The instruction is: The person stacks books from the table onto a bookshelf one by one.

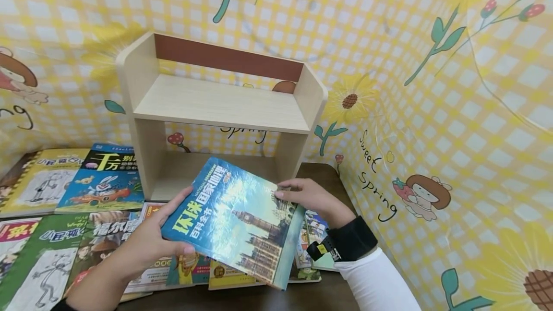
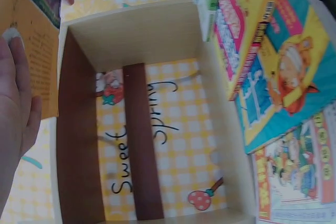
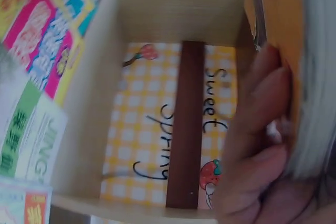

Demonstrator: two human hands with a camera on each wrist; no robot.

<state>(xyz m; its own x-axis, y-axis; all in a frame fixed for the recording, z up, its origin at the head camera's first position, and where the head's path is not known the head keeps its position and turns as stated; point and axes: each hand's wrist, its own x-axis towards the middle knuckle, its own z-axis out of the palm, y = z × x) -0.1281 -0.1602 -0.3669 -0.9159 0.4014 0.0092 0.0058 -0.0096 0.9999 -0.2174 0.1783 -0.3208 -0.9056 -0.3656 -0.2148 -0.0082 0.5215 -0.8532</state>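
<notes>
Both hands hold a thick blue-covered book (image 1: 233, 210) in front of the shelf, tilted, its cover showing a clock tower. My left hand (image 1: 151, 241) grips its left edge, thumb at the front cover and fingers behind. In the left wrist view those fingers lie against the orange back cover (image 2: 42, 72). My right hand (image 1: 308, 198) holds the opposite edge. Seen from the right wrist, its curled fingers (image 3: 262, 98) press the orange side beside the thick page block (image 3: 317, 93).
A pale wooden two-tier shelf (image 1: 224, 104) stands behind the book. Several picture books, among them a green one (image 1: 49, 263) and a blue rabbit one (image 1: 103, 184), cover the dark table (image 1: 321, 181) to the left and beneath. Yellow checked cloth (image 1: 402, 124) hangs behind and at right.
</notes>
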